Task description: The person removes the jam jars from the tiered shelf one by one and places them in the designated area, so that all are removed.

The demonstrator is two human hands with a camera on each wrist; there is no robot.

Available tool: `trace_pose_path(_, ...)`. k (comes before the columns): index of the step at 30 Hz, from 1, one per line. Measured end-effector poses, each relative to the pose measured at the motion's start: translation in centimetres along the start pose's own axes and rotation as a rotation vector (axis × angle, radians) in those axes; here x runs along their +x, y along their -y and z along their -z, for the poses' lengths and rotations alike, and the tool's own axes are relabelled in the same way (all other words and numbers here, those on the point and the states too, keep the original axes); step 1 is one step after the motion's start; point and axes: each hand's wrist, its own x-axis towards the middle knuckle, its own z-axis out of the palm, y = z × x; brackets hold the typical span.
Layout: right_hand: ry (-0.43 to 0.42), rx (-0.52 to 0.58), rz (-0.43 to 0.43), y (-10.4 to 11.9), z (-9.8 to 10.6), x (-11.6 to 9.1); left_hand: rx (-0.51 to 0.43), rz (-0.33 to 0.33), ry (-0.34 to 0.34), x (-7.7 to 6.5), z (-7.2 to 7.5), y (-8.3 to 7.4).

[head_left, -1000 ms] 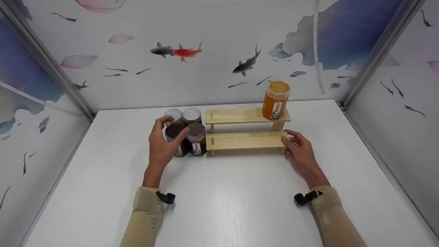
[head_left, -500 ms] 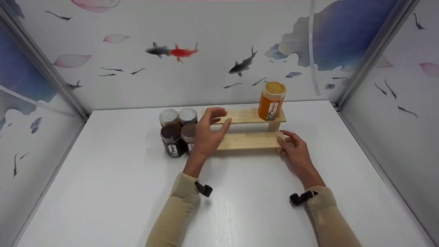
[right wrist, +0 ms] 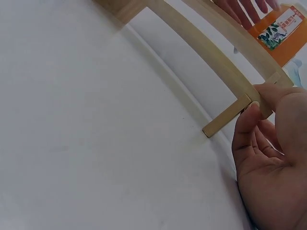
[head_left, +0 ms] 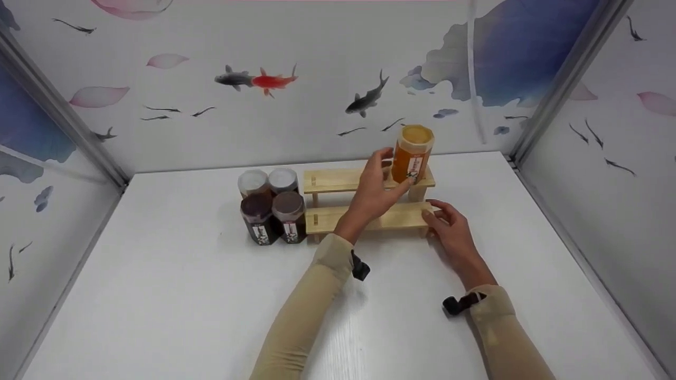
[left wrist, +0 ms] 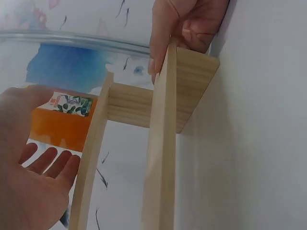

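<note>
An orange jar (head_left: 407, 157) with a white label stands upright at the right end of a two-tier wooden shelf (head_left: 332, 182), on the upper board. My left hand (head_left: 372, 192) is at the jar's left side, thumb in front and fingers apart behind. In the left wrist view, the thumb (left wrist: 36, 96) lies by the label, and a small gap shows between most fingers and the orange jar (left wrist: 62, 127). My right hand (head_left: 453, 229) pinches the right end of the lower board (head_left: 401, 217), seen closely in the right wrist view with thumb and fingertips on the wood (right wrist: 254, 98).
Left of the shelf several jars stand close together: two dark ones (head_left: 289, 214) in front and two with pale lids (head_left: 283, 179) behind. A white tabletop (head_left: 185, 295) holds everything. Printed panels (head_left: 317, 121) enclose the back and sides.
My left hand has moved right, from over the dark jars, across the shelf, to the orange jar. My right hand keeps its hold on the lower board. The head view has shifted slightly.
</note>
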Motion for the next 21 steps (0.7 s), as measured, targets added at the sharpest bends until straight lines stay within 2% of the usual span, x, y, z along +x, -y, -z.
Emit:
trace_pose_path(3, -0.003, 0.010, 0.001, 0.0, 0.0, 0.0, 0.049, 0.013, -0.016, 1.1, -0.8, -0.5)
trace_pose_path(7, -0.011, 0.015, 0.004, 0.0, -0.1, 0.1, 0.077, 0.044, -0.035, 1.7, -1.5, -0.6)
trace_pose_path(10, -0.014, 0.003, 0.003, -0.1, -0.1, 0.2, 0.090, 0.047, -0.051, 1.7, -1.8, -0.3)
trace_pose_path(15, -0.013, -0.013, -0.003, -0.2, 0.0, 0.4, 0.090, 0.015, -0.077, 1.4, -1.8, 0.3)
trace_pose_path(21, -0.010, -0.011, -0.010, -0.1, 0.0, 0.3, 0.085, 0.000, -0.060, 0.6, -1.3, 0.2)
